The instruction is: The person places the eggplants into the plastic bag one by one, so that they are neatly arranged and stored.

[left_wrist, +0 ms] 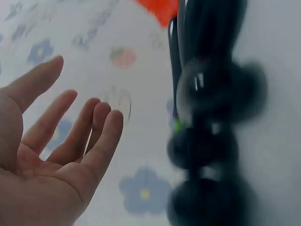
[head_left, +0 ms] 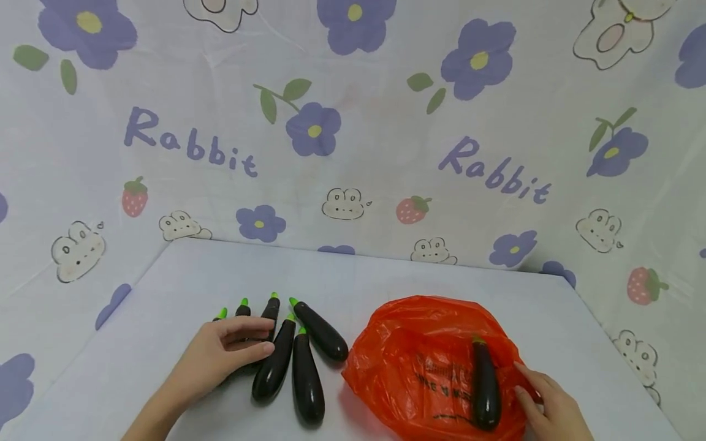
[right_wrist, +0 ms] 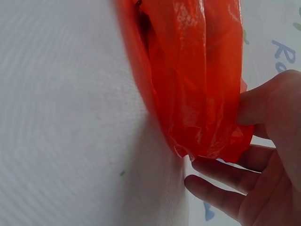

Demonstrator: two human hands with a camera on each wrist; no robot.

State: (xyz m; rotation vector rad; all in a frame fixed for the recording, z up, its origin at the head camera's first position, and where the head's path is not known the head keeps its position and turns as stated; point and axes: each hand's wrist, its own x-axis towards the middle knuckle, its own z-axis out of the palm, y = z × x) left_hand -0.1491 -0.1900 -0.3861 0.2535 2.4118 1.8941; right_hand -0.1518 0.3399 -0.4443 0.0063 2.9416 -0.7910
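Observation:
In the head view, my left hand (head_left: 226,352) is over a group of dark toy-like eggplants with bright green stems, its fingers slightly bent and a gap between thumb and fingers. Nearest to it is an eggplant (head_left: 274,361); others lie beside it, such as one eggplant (head_left: 307,380) and a slanted eggplant (head_left: 322,334). The left wrist view shows the left hand (left_wrist: 70,155) with nothing in it. My right hand (head_left: 554,407) pinches the right edge of a red plastic bag (head_left: 408,331), thumb and fingers on either side. A single eggplant (head_left: 485,386) lies on the bag's red plastic.
A white table (head_left: 220,263) carries everything. Behind it hangs a cloth backdrop (head_left: 375,153) printed with purple flowers, strawberries, rabbits and the word "Rabbit". The eggplants lie left of the bag, stems pointing mostly away from me.

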